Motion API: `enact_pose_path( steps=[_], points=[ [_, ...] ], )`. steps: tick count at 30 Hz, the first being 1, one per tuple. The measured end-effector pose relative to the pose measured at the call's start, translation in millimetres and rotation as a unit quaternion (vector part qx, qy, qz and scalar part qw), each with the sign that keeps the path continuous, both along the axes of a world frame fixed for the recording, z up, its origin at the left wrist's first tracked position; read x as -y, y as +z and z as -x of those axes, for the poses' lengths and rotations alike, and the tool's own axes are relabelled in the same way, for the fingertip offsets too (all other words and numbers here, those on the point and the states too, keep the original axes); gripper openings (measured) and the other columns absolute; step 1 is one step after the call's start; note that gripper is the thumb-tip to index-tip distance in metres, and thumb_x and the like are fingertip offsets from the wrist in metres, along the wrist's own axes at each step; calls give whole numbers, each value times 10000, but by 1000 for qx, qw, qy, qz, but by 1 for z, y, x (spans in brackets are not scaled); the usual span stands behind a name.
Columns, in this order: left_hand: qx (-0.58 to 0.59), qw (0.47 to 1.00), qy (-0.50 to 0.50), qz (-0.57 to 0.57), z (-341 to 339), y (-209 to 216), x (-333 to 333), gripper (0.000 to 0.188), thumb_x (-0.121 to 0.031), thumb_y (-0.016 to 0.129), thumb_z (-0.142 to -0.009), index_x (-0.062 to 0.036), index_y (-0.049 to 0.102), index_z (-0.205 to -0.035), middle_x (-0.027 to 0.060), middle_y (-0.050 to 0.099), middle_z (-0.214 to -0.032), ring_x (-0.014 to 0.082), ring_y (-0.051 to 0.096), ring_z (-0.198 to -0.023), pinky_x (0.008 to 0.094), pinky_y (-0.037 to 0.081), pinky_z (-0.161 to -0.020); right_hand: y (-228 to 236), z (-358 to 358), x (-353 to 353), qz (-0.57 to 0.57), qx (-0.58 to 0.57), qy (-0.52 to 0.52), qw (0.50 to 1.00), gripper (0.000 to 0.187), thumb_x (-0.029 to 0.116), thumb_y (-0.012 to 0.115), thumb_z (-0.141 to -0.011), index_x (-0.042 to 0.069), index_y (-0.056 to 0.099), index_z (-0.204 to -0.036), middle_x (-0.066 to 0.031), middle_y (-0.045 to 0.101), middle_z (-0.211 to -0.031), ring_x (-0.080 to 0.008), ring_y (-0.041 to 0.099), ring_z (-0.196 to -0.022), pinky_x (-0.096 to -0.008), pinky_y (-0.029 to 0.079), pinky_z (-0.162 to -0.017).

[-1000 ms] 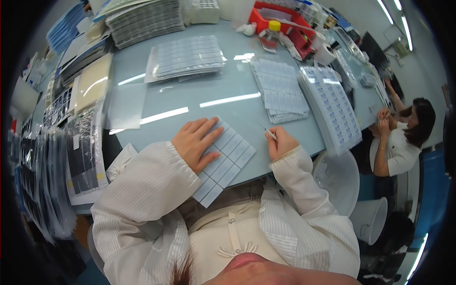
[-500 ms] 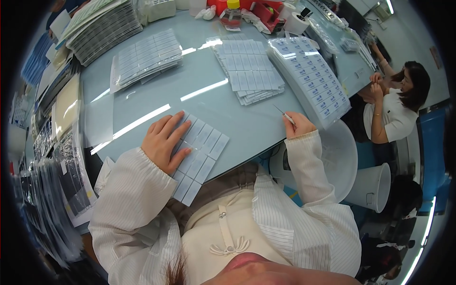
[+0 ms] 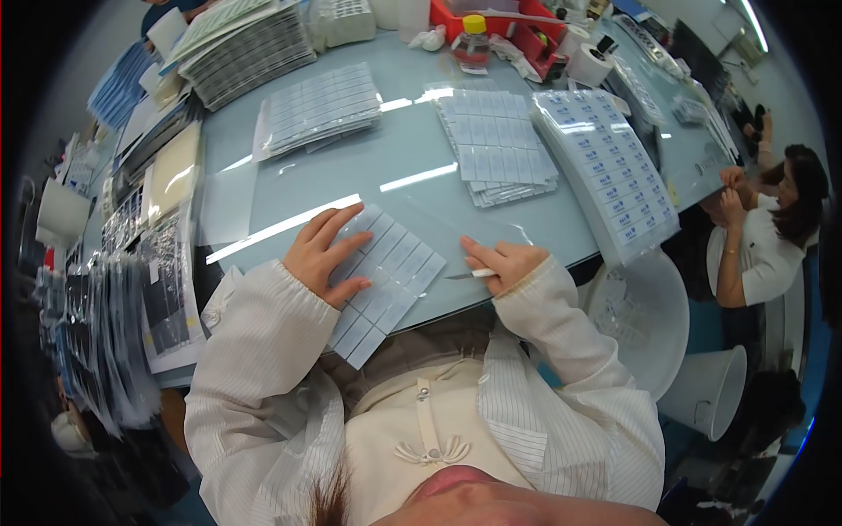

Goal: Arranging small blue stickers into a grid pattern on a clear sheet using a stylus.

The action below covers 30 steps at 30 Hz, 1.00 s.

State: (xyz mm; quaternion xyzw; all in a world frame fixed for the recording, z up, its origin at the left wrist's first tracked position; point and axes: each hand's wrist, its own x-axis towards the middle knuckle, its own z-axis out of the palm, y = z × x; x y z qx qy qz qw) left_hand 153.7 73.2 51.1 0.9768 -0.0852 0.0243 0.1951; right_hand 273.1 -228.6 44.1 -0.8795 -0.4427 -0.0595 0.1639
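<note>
A sheet of pale blue-grey rectangular pieces [image 3: 383,279] lies tilted on the glass tabletop, its lower corner past the near edge. My left hand [image 3: 323,256] rests on the sheet's left side, fingers spread and thumb reaching over the pieces. Just right of the sheet, my right hand [image 3: 507,265] is closed around a slim pointed tool [image 3: 482,273] with a whitish handle. Its thin metal tip points left toward the sheet's right edge; whether it is a knife or tweezers I cannot tell. My right index finger stretches out above the tool.
Beyond my hands lie two stacks of similar sheets, one left [image 3: 321,103] and one right [image 3: 495,145]. A thick stack with blue printing [image 3: 610,167] borders the right edge, above a white bin [image 3: 671,329]. A yellow-capped bottle [image 3: 472,46] stands behind. A co-worker [image 3: 763,232] sits at right.
My right hand has moved left and nearer, bringing the tool's tip from beside the right stack to the sheet's edge. My left hand keeps its place on the sheet. The whole view has shifted slightly.
</note>
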Motion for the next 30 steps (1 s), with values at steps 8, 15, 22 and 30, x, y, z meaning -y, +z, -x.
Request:
enact_pose_path(
  steps=[8, 15, 22, 30],
  points=[
    [-91, 995, -12, -50, 89, 39, 48, 718, -400, 761, -789, -127, 497, -1399, 174, 330, -1538, 370, 332, -1409, 505, 311, -1130, 3, 0, 4, 8, 31, -12, 999, 328, 279, 704, -888, 121, 708, -1175, -72, 524, -604, -253, 527, -515, -384, 421, -485],
    [-7, 988, 19, -151, 115, 10, 51, 524, -64, 643, -830, -123, 554, -1342, 162, 502, -1422, 322, 471, -1329, 489, 357, -1105, 3, -6, 32, 5, 88, -12, 996, 279, 230, 739, -851, 105, 737, -1100, -74, 491, -591, -251, 510, -508, -382, 414, -480],
    [129, 980, -84, -124, 78, 72, 4, 380, -9, 603, -751, -95, 713, -1104, 123, 695, -1155, 315, 640, -1122, 482, 436, -1040, 0, -22, 54, -86, 149, -25, 985, 287, 203, 772, -811, 59, 732, -1056, -80, 536, -615, -254, 545, -525, -368, 432, -487],
    [129, 980, -150, 16, -42, 158, -33, 496, 206, 500, -716, -39, 728, -1083, 162, 716, -1077, 322, 685, -1049, 382, 560, -904, -11, -17, 65, -102, 57, -124, 985, 264, 222, 775, -821, 93, 748, -1050, -89, 552, -607, -263, 548, -508, -357, 437, -472]
  ],
)
